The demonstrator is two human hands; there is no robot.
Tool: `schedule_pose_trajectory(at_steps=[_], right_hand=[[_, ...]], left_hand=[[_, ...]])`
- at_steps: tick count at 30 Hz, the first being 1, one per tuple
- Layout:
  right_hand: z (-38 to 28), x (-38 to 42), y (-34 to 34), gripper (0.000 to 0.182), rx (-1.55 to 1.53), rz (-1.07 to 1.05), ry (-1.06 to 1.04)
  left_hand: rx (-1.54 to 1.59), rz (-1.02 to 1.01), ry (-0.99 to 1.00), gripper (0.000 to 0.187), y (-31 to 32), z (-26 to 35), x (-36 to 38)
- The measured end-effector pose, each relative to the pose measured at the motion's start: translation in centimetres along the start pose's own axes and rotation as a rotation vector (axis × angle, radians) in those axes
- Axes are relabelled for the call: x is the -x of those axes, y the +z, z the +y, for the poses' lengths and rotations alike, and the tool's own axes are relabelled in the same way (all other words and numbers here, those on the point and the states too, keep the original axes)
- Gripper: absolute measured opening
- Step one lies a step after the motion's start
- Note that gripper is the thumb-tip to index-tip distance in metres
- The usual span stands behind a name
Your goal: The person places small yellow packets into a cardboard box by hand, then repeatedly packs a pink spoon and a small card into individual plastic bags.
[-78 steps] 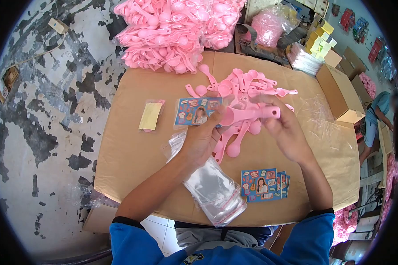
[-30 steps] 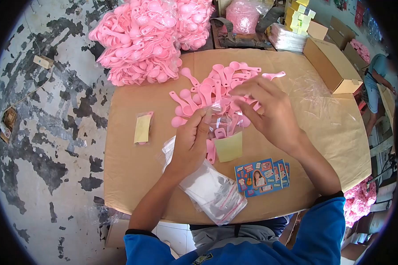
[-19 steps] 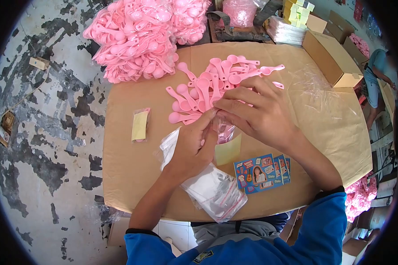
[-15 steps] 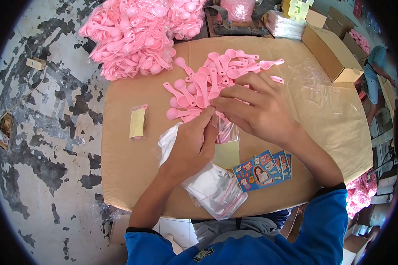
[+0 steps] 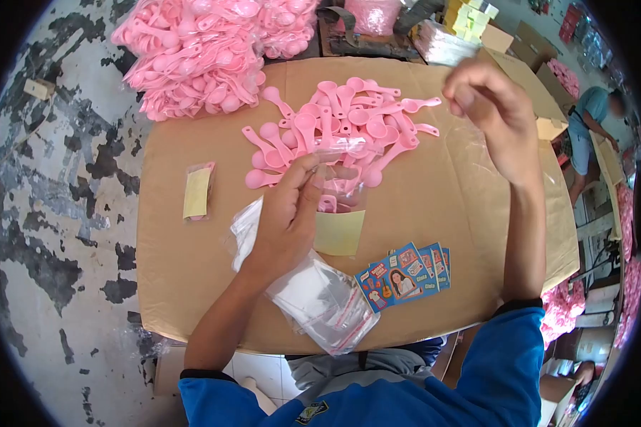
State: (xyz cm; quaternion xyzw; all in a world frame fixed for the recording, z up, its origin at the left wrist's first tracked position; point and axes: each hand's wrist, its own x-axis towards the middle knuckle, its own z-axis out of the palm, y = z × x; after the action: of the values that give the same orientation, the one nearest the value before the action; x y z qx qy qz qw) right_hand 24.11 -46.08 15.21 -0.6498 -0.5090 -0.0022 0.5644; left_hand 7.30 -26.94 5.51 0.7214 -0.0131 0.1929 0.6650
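Note:
My left hand (image 5: 290, 213) pinches the top of a clear plastic bag (image 5: 352, 196) over the middle of the table. Inside the bag are a pale yellow card (image 5: 340, 233) and something pink low down, partly hidden. My right hand (image 5: 495, 117) is raised to the right, apart from the bag, its fingers curled together; what they hold, if anything, I cannot make out. Just beyond the bag lies a loose heap of pink measuring spoons (image 5: 305, 128). Beneath my left forearm is a stack of clear plastic bags (image 5: 324, 302). Beside it, blue printed cards (image 5: 399, 277) lie fanned out.
A filled packet with a yellow card (image 5: 198, 192) lies at the table's left. Large bags of pink spoons (image 5: 192, 57) stand at the back left. A cardboard box (image 5: 527, 85) sits at the back right. Another person (image 5: 592, 117) is at the far right.
My right hand has left the top of the bag and moved up and to the right. My left hand still holds the bag, whose top now shows. The view has shifted slightly.

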Motion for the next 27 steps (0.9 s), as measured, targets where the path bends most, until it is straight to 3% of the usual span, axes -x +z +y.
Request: schedule_pose_trajectory(at_steps=[5,10,19,21,25,27], right_hand=[[-0.1,1.0,4.6,0.015,0.613,-0.079,-0.475],[1.8,1.6,8.6,0.019,0.651,-0.026,-0.507],[2.2,2.0,8.6,0.016,0.684,-0.088,-0.430],[2.2,2.1,8.8,0.012,0.493,-0.043,-0.297],[1.5,0.8,6.1,0.008,-0.134,0.066,0.092],[0.9,-0.1,2.1,0.014,-0.217,0.006,0.062]], left_hand=[[-0.074,0.003,0.000,0.034,0.4,0.1,0.4],[-0.275,0.006,0.058,0.036,0.2,-0.2,0.9],[-0.500,0.035,0.151,0.035,0.4,0.4,0.9],[-0.555,0.018,0.145,0.038,0.3,0.9,1.1],[-0.224,0.087,0.090,0.033,0.5,-0.2,0.5],[-0.066,0.134,0.025,0.033,0.2,-0.5,0.2]])
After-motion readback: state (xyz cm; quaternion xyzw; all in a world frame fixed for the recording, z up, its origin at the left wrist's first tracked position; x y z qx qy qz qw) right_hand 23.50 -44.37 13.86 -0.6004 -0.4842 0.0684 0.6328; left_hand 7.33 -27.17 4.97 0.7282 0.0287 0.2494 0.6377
